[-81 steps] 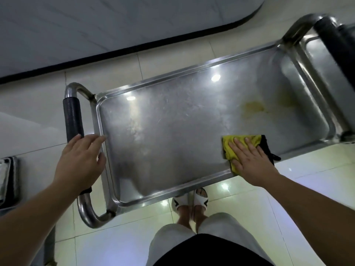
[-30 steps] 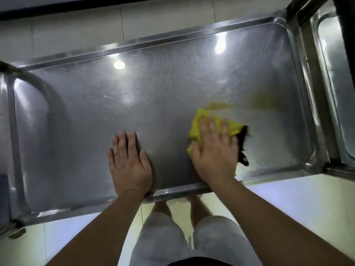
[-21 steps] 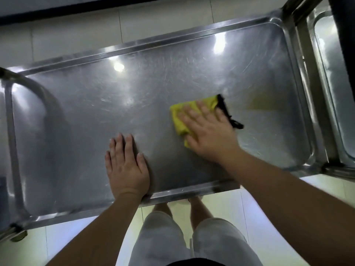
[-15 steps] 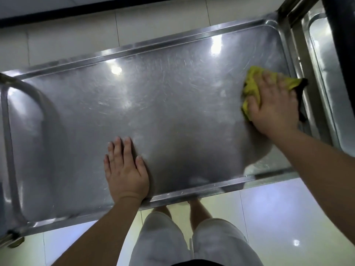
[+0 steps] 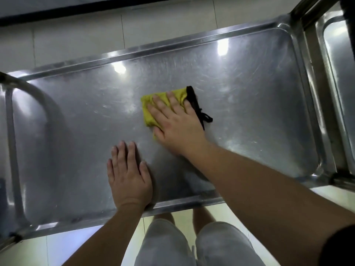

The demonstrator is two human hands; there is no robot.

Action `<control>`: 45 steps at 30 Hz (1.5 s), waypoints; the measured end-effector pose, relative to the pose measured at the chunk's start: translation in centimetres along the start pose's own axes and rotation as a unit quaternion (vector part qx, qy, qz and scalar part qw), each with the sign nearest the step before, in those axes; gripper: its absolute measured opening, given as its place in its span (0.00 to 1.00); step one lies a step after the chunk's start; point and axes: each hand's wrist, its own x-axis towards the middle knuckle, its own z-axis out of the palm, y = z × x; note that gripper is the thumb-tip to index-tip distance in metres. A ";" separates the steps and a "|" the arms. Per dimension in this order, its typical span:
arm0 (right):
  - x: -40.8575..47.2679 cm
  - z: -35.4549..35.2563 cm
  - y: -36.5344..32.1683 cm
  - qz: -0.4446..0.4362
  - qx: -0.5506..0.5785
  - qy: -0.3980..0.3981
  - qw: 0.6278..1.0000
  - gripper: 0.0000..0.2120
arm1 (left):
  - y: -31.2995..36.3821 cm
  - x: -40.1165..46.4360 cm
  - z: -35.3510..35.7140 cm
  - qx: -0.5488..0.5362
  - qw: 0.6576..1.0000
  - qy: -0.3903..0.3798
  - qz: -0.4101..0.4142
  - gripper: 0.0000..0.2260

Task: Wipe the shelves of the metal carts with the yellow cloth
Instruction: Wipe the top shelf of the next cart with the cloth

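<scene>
Yellow cloth (image 5: 148,107), one, lies mid-shelf on the metal cart's top shelf (image 5: 249,116), well clear of every raised rim. The right hand (image 5: 176,123) presses it with flat, spread fingers; the left hand (image 5: 128,175) rests flat by the near edge. A second cart (image 5: 338,77) adjoins the right edge.

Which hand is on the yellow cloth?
The right hand, flat on the yellow cloth mid-shelf. The left hand lies bare on the metal near the front rim.

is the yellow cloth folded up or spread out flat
Folded. The yellow cloth is a small thick pad under the flat right hand, with its black edge bunched beside the fingers.
</scene>
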 end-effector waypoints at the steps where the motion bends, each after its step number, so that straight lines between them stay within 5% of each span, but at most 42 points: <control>1: 0.1 -0.2 1.3 -0.033 -0.009 -0.005 0.999 0.32 | 0.0 0.0 0.0 -0.004 1.000 -0.002 0.002 0.29; 4: 0.0 -1.3 6.8 -0.031 -0.018 -0.013 0.999 0.33 | 0.1 0.0 -0.1 -0.006 1.000 -0.004 -0.001 0.29; 11: -3.5 -5.8 23.7 0.301 0.002 0.014 0.954 0.33 | 0.1 -0.1 0.0 -0.001 1.000 -0.003 0.000 0.29; 16: 0.1 -5.2 20.3 0.426 0.028 0.044 0.903 0.34 | 0.0 -0.1 0.3 0.006 1.000 -0.005 0.000 0.29; 19: 3.7 -4.5 14.2 0.390 0.041 0.036 0.919 0.34 | 0.0 -0.1 0.4 0.008 1.000 -0.001 0.001 0.29; 24: 8.2 -3.0 3.7 0.098 0.023 -0.023 0.995 0.33 | 0.0 -0.1 0.2 0.014 1.000 -0.008 0.001 0.29; 29: 9.2 -3.0 5.7 -0.029 0.001 -0.042 0.999 0.34 | 0.0 -0.1 0.2 0.012 1.000 0.002 0.003 0.28; 39: 4.1 -7.8 28.0 0.302 0.022 -0.003 0.953 0.34 | -0.2 -0.1 0.3 0.011 1.000 0.005 0.002 0.29; 45: 3.5 -7.5 26.3 0.316 0.034 -0.010 0.948 0.34 | -0.2 -0.1 0.2 0.020 1.000 -0.006 0.001 0.29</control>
